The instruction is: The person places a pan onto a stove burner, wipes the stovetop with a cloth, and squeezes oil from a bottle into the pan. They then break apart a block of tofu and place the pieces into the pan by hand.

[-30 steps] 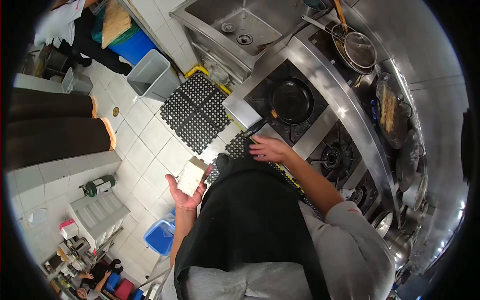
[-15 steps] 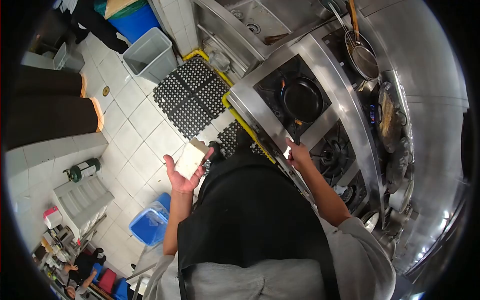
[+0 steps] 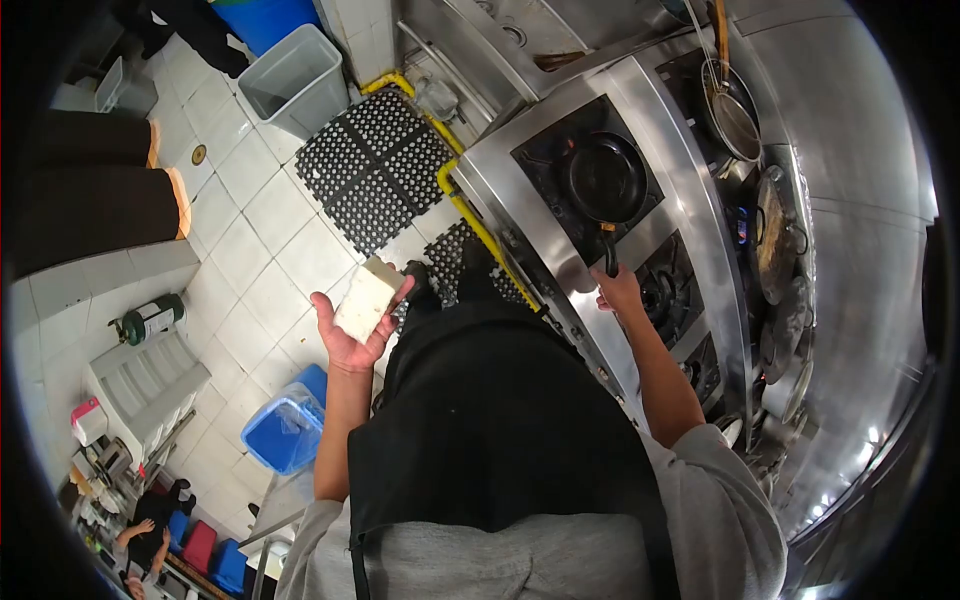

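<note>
A pale cream-coloured block rests in my left hand, whose palm faces up with the thumb spread away from the block and the fingers along its far side. My right hand is closed around the handle end of a black frying pan. The pan sits on the upper burner of the steel stove, its handle pointing down toward me. Part of the grip is hidden behind my fingers.
Right of the pan, a strainer and a long pan of food stand at the stove's back. A yellow pipe edges the stove. Left are a grey bin, rubber mat and blue bin. Other people are at the left corners.
My right hand has moved from beside the apron onto the pan handle, and the handle has swung round toward me. The block is still in my left hand. The whole view has shifted.
</note>
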`<state>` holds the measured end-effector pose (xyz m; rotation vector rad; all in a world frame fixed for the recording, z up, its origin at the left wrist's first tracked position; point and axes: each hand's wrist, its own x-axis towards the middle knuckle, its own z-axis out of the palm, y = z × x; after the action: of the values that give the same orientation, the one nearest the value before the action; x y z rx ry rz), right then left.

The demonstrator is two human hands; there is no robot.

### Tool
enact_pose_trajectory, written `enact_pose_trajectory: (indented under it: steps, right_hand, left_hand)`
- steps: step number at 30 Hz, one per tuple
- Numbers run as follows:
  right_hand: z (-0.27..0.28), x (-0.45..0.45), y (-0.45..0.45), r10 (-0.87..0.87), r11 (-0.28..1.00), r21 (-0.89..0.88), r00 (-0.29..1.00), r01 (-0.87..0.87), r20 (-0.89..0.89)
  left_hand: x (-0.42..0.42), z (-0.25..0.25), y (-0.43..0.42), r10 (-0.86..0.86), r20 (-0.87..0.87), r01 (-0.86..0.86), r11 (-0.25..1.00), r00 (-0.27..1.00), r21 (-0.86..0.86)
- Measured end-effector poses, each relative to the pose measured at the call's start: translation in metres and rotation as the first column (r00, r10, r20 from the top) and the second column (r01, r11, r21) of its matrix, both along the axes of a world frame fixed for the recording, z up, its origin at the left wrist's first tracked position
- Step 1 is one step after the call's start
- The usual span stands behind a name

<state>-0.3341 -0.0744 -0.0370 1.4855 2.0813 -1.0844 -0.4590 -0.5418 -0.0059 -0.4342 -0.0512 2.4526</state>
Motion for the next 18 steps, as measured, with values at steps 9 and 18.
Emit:
enact_pose_trajectory:
  steps: [9,18]
  right_hand:
    - [0.012,-0.004,-0.004,0.013,0.999,0.036,1.000,-0.014,0.022]
    - [0.035,0.004,-0.013,0.484,0.700,0.609,0.875,-0.374,-0.020]
  left_hand:
    - [0.001,0.001,-0.005,0.021,0.004,-0.021,0.999,1.000,0.033]
    - [0.007,-0.001,-0.013,0.040,0.006,-0.040,0.999,0.999,0.021]
